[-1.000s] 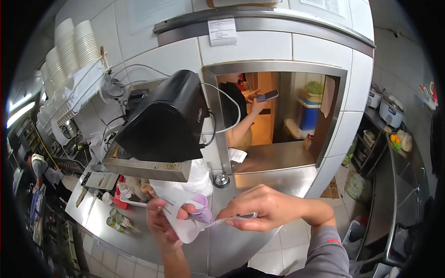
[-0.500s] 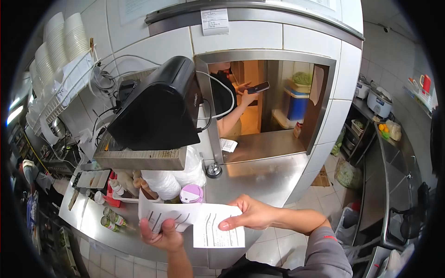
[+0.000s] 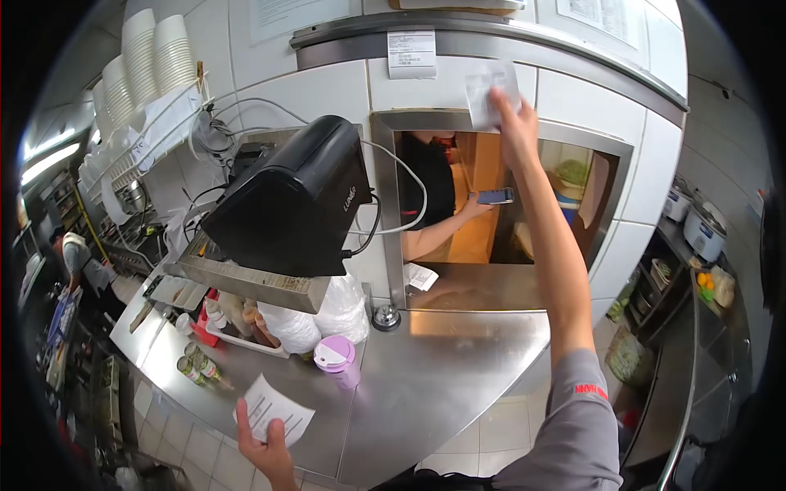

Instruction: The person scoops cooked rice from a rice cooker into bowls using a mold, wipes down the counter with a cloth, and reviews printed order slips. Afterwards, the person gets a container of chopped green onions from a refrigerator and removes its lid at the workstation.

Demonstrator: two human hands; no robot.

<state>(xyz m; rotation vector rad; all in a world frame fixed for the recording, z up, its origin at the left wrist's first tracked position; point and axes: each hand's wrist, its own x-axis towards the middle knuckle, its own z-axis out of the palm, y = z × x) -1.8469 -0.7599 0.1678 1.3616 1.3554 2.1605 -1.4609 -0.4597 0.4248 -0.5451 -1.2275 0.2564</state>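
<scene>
- My right hand (image 3: pixel 517 123): one, raised at full reach, thumb pressed to the face of the right slip (image 3: pixel 481 98), the fingers mostly hidden behind it; a closed pinch.
- Right slip: one, blurred, print illegible, held in front of the wall at the top edge of the serving window (image 3: pixel 385 213).
- My left hand (image 3: pixel 266 454): one, low over the near edge of the desk (image 3: pixel 409 393), partly open, thumb and fingers lightly pinching the left slip (image 3: pixel 282 413).
- Left slip: one, printed, slightly curled, tilted upward.
- Standing of the work, in my judgement: the two slips are apart, one to each hand; neither is put down or hung, so both are left to place.
- Rail slip (image 3: pixel 412 54): one, already hanging from the metal rail (image 3: pixel 344 47), to the left of my right hand.
- Sill slip (image 3: pixel 421 277): one, lying on the window's sill (image 3: pixel 491 288).
- Cup (image 3: pixel 336 360), purple: one, standing on the desk beyond the left slip.
- Bell (image 3: pixel 386 317): one, near the window.
- Black machine (image 3: pixel 286 196): one, above the plastic bags (image 3: pixel 337 307).
- Person (image 3: pixel 427 188) beyond the window: one, holding a phone (image 3: pixel 494 196).
</scene>
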